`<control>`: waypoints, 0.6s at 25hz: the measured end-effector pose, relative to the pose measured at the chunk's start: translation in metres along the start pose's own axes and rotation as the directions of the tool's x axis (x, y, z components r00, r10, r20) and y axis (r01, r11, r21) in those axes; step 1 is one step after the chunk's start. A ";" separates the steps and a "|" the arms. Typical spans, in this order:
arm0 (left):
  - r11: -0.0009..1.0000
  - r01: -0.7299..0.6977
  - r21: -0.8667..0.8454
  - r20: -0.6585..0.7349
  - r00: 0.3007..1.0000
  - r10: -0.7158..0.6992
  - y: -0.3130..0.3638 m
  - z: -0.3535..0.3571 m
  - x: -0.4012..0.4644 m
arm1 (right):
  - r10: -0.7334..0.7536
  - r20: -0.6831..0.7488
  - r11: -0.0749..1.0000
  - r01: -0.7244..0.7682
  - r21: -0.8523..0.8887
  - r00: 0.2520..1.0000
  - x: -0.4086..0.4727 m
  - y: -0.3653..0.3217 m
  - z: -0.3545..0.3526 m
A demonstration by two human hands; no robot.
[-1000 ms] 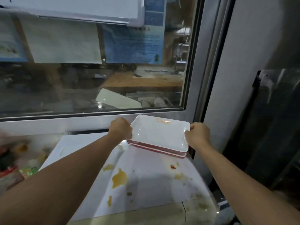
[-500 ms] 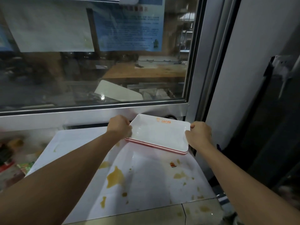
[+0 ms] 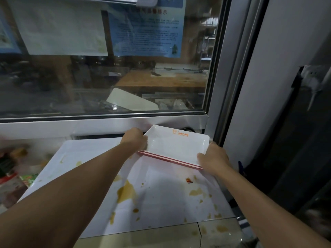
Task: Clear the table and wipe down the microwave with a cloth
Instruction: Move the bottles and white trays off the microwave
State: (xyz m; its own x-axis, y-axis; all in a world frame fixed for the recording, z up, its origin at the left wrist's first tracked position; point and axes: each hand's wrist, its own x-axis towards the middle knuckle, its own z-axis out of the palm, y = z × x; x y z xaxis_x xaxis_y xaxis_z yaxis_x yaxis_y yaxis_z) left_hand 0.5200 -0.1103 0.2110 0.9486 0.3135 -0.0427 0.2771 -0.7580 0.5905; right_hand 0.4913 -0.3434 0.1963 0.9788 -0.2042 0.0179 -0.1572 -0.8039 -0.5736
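Observation:
A stack of white rectangular plates [image 3: 176, 145] with red undersides and an orange logo is held just above the far end of a white tabletop [image 3: 161, 194]. My left hand [image 3: 135, 139] grips the stack's left edge. My right hand [image 3: 213, 159] grips its near right corner. The tabletop is smeared with brown-yellow sauce stains [image 3: 126, 192] and small spots. No microwave or cloth shows in view.
A large window [image 3: 107, 68] with a metal frame and taped paper notices stands right behind the plates. A white wall and a dark panel [image 3: 304, 140] close off the right. Blurred packets [image 3: 12, 169] lie at the left edge.
Both hands have kept their grip on the plate stack and carried it slightly down and away toward the window frame. The view has tilted and shifted a little.

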 end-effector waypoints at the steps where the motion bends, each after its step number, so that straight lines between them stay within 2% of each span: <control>1: 1.000 0.005 0.020 -0.003 1.000 -0.005 0.001 0.000 0.000 | -0.008 -0.002 1.000 0.008 0.013 1.000 -0.003 0.000 0.001; 6: 0.995 0.083 0.049 0.042 0.995 -0.085 0.001 -0.007 -0.014 | -0.060 -0.050 0.994 0.064 0.092 0.997 -0.009 0.005 0.002; 12: 0.990 0.137 -0.020 -0.051 0.989 -0.137 -0.019 -0.032 -0.038 | -0.169 -0.073 0.975 0.177 0.137 0.983 -0.022 -0.018 -0.007; 15: 0.990 0.142 -0.006 -0.104 0.984 -0.142 -0.037 -0.064 -0.055 | -0.287 -0.062 0.942 0.293 0.164 0.956 -0.036 -0.045 -0.006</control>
State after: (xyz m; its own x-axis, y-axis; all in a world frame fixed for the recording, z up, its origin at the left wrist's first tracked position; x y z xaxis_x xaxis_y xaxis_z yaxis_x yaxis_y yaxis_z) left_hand 0.4480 -0.0633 0.2431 0.8785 0.4758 -0.0421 0.4082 -0.7020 0.5836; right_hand 0.4627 -0.3038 0.2263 0.9727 0.0007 0.2322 0.1603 -0.7256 -0.6692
